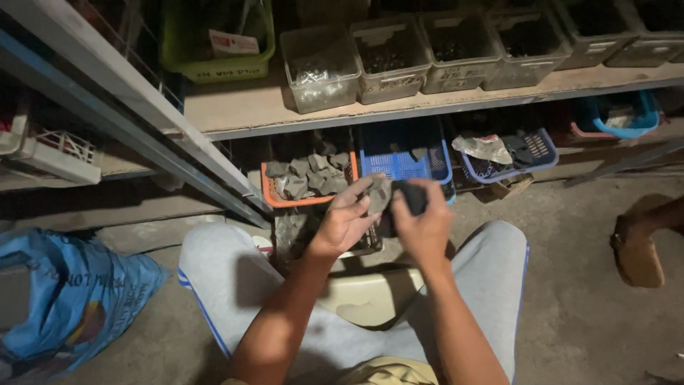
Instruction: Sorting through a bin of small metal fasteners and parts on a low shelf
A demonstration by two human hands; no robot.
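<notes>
My left hand (347, 221) pinches a grey part (378, 192); my right hand (422, 224) clenches a dark block (412, 196) against it, above my knees, near the orange tray (271, 194). Light poor. Risk: a loose pinch could drop the part into the crate (299, 239) below.
</notes>
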